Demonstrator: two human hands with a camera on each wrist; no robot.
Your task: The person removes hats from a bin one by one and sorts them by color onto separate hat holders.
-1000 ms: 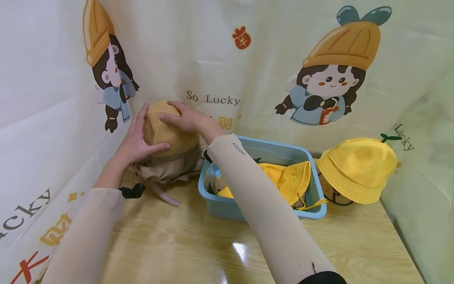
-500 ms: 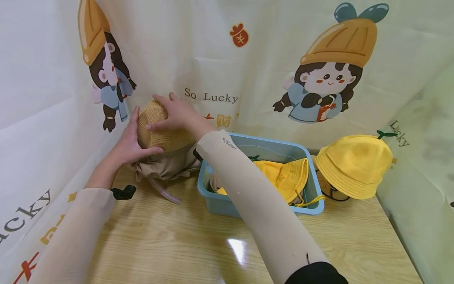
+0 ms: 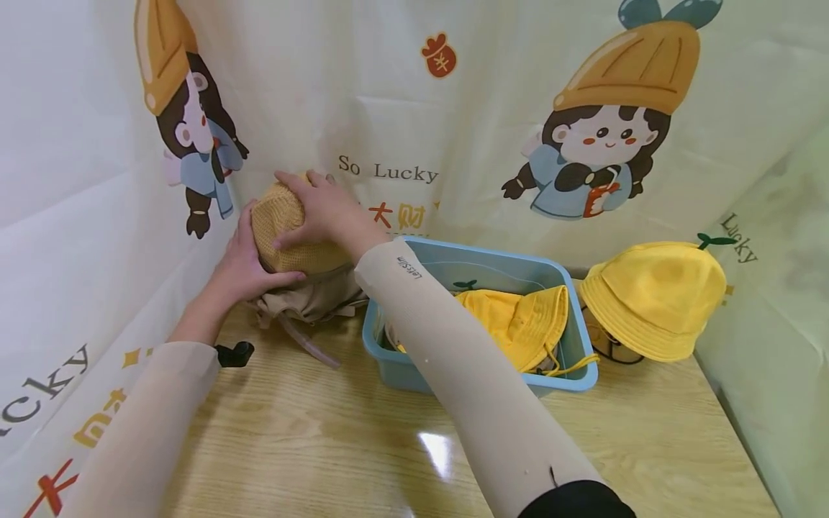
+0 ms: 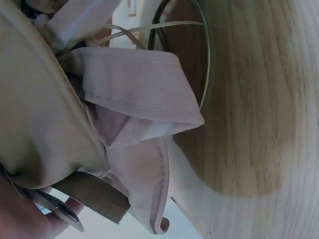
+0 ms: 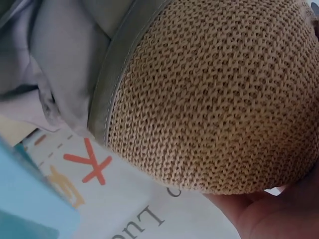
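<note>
At the left back of the table, both hands are on a sun hat (image 3: pixel 278 216) with a tan knitted crown and beige cloth hanging below it. My left hand (image 3: pixel 241 270) grips its left side, the thumb across the front near the band. Over the top and right side, my right hand (image 3: pixel 327 214) holds the crown, thumb in front. The right wrist view shows the knit (image 5: pixel 214 99) close up, with fingertips curled at its lower edge. In the left wrist view, folded cloth (image 4: pixel 134 84) hangs beside a dark wire ring (image 4: pixel 208 55). Fingers behind the crown are hidden.
A blue plastic basket (image 3: pixel 563 270) stands right of the hat, with a yellow bucket hat (image 3: pixel 512 316) inside, its cord over the rim. Another yellow bucket hat (image 3: pixel 657 295) with a green sprout sits farther right on a wire stand. Printed cloth walls (image 3: pixel 376 115) enclose the table.
My right hand has shifted left over the crown, its thumb now lower on the front. The hat has tilted slightly. Basket and yellow hats stay in place.
</note>
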